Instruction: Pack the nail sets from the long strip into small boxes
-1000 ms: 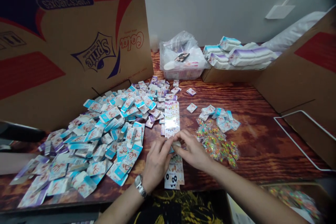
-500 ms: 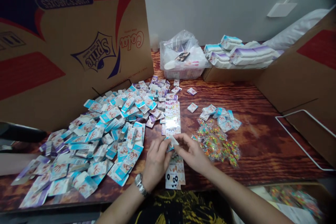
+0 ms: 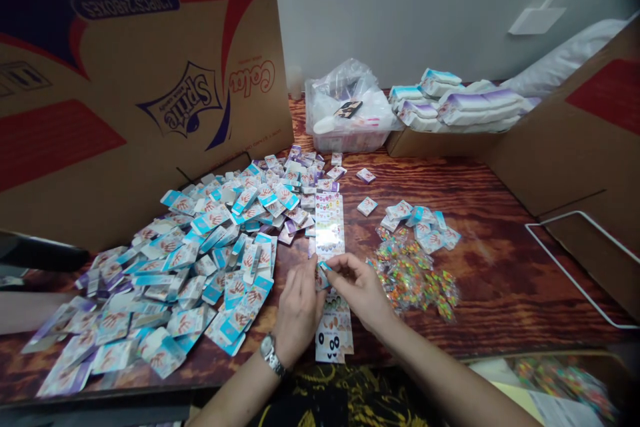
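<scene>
My left hand point(image 3: 299, 303) and my right hand point(image 3: 361, 290) meet at the table's middle, and both pinch a small white-and-teal folded carton point(image 3: 323, 275) between their fingertips. A long printed card strip point(image 3: 329, 230) lies just beyond my fingers. Another printed card with cartoon eyes point(image 3: 333, 337) lies under my wrists. To the left spreads a large heap of flat white, teal and purple cartons point(image 3: 200, 270). Clear packets of colourful small items point(image 3: 413, 277) lie right of my right hand, below a small group of cartons point(image 3: 415, 222). A wristwatch point(image 3: 271, 355) circles my left wrist.
Opened cardboard panels point(image 3: 150, 107) with Sprite print stand along the left and right point(image 3: 550, 147) of the wood-grain table point(image 3: 500, 280). Behind are a plastic tub with a bag point(image 3: 347, 113) and stacked wrapped packs point(image 3: 457, 103). A white wire frame point(image 3: 575, 267) stands right.
The small carton has turned in my fingers, now showing its teal edge. My hands have shifted slightly, and the left hand sits a little lower and closer to the carton.
</scene>
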Demonstrator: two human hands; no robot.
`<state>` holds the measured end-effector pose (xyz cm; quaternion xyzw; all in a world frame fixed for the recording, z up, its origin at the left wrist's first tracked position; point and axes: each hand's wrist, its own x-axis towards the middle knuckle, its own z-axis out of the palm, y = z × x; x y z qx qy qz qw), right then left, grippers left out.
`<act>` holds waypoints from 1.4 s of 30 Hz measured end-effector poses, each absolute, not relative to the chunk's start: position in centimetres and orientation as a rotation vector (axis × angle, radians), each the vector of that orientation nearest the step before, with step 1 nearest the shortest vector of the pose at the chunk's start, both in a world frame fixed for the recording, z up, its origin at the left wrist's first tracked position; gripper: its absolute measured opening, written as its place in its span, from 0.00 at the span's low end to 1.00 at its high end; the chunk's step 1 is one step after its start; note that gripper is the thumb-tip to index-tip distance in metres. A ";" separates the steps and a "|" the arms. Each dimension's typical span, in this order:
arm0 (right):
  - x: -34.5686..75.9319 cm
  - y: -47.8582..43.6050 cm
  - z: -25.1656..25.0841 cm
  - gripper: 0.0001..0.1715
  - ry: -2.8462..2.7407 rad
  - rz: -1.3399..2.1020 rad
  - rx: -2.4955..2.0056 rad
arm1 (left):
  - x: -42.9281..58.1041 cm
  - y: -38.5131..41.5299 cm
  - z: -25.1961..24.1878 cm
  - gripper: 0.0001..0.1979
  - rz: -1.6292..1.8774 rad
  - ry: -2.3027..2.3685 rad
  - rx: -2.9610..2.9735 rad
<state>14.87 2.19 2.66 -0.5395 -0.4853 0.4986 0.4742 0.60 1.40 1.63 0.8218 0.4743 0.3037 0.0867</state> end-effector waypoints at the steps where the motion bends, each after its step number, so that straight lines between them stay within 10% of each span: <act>1: 14.8 2.1 2.8 0.07 -1.220 1.171 -1.350 | 0.6 1.4 1.6 0.29 0.906 1.414 2.462; 9: 14.1 0.2 3.6 0.20 -1.747 0.564 -1.304 | 1.0 1.6 1.3 0.31 0.878 1.460 2.460; 18: 20.0 3.8 -0.1 0.13 -1.529 0.717 -1.471 | 0.9 1.6 0.7 0.32 0.703 1.356 2.445; 23: 25.2 7.9 -1.3 0.23 -1.767 0.177 -1.801 | 0.4 0.9 -1.1 0.19 0.442 1.323 2.576; 29: 20.3 9.3 -2.3 0.40 -2.575 0.441 -1.352 | 0.2 0.4 -2.6 0.25 0.260 1.259 2.675; 42: 18.5 7.8 -3.0 0.07 -2.297 0.355 -1.317 | 0.3 0.3 -1.6 0.20 0.450 1.290 2.507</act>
